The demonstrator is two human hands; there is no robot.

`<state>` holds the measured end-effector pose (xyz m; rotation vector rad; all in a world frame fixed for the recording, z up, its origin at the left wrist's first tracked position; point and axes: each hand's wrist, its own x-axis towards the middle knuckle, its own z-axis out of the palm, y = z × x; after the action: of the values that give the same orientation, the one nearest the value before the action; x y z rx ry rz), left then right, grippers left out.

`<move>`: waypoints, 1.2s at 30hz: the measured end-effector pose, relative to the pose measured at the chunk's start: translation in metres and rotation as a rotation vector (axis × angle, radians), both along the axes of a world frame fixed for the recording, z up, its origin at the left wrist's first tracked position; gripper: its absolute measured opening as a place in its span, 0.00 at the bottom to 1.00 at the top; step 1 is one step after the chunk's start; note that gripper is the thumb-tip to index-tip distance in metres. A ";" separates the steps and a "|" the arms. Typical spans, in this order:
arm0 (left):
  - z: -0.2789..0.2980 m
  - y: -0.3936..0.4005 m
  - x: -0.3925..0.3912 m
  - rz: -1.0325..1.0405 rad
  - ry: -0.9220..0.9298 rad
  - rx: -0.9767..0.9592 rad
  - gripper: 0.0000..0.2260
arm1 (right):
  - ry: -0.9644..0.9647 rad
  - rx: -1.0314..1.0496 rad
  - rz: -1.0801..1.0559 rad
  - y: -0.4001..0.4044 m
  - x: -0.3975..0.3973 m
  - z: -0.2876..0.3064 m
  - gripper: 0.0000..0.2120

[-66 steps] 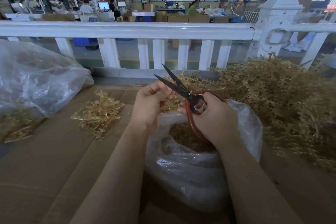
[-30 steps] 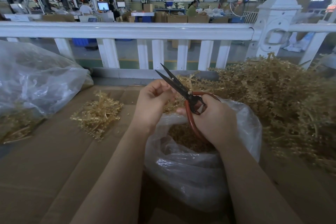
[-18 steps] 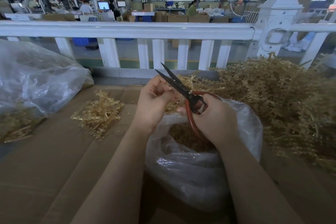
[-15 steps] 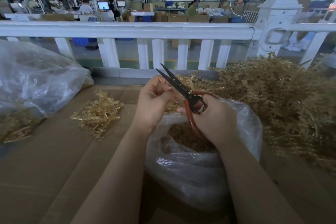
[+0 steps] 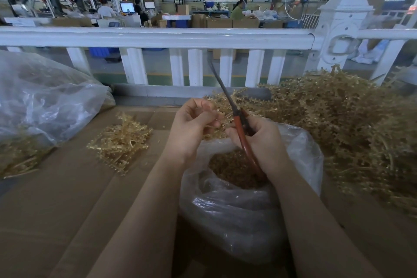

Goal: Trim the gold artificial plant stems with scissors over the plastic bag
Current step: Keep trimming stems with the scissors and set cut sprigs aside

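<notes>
**Two bare hands hold scissors and a gold stem over an open plastic bag**

Seen from a head-worn camera looking down at a cardboard-covered work surface (image 5: 67,198). Near the centre, the left hand (image 5: 191,128) has its fingers curled in and pinched on a small gold stem (image 5: 222,119), held just above the mouth of a clear plastic bag (image 5: 237,214). The stem is partly hidden by the fingers, so its length is hard to judge. Just beside it, toward 3 o'clock, the right hand (image 5: 264,142) is wrapped tightly around the red handles of a pair of scissors (image 5: 234,115). The dark blades appear to be closed together and point up toward 11 o'clock, crossing in front of a white railing (image 5: 158,37).

The bag sits between the forearms, at 6 o'clock from the hands, and holds a layer of gold clippings (image 5: 232,169). A large heap of gold plant stems (image 5: 338,124) fills the surface at 3 o'clock. A small loose pile of stems (image 5: 119,142) lies at 9 o'clock, and beyond it, at the far left edge, rests a second clear bag (image 5: 45,101).
</notes>
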<state>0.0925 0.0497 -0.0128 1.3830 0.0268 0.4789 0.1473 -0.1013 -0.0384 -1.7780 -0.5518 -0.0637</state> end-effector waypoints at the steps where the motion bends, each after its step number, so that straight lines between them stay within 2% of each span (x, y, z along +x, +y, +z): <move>1: 0.000 0.000 0.000 -0.008 0.012 0.009 0.09 | -0.005 0.029 -0.003 0.000 0.000 0.000 0.05; 6: 0.000 0.003 0.000 -0.044 0.043 0.005 0.12 | -0.107 0.127 -0.034 -0.003 -0.002 0.004 0.11; 9: 0.000 0.004 -0.002 -0.087 0.070 0.042 0.04 | -0.167 0.119 -0.028 -0.003 -0.003 0.003 0.13; 12: 0.001 0.003 -0.002 -0.048 0.116 0.136 0.10 | -0.223 0.053 -0.036 -0.003 -0.002 0.003 0.14; 15: 0.003 0.006 -0.004 -0.033 0.160 0.246 0.11 | -0.227 0.049 -0.039 -0.003 -0.003 0.004 0.14; 18: 0.004 0.011 -0.007 -0.096 0.194 0.188 0.09 | -0.212 0.112 -0.033 -0.005 -0.004 0.006 0.15; 22: 0.005 0.013 -0.008 -0.076 0.190 0.112 0.13 | -0.254 0.113 -0.014 -0.006 -0.005 0.008 0.16; 26: 0.006 0.015 -0.010 -0.177 0.200 0.188 0.05 | -0.287 0.058 -0.038 -0.006 -0.004 0.006 0.16; 30: 0.005 0.017 -0.012 -0.328 0.264 0.198 0.05 | -0.251 0.115 -0.092 -0.005 -0.002 0.006 0.14; 32: 0.005 0.017 -0.012 -0.322 0.250 0.153 0.06 | -0.193 0.151 -0.117 -0.003 -0.001 0.006 0.12; 36: 0.008 0.019 -0.009 -0.236 0.114 -0.153 0.06 | -0.099 0.232 -0.174 -0.005 0.001 0.004 0.08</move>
<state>0.0832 0.0682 -0.0051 1.2428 -0.0068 0.1963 0.1478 -0.1060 -0.0340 -1.5978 -0.4403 -0.3248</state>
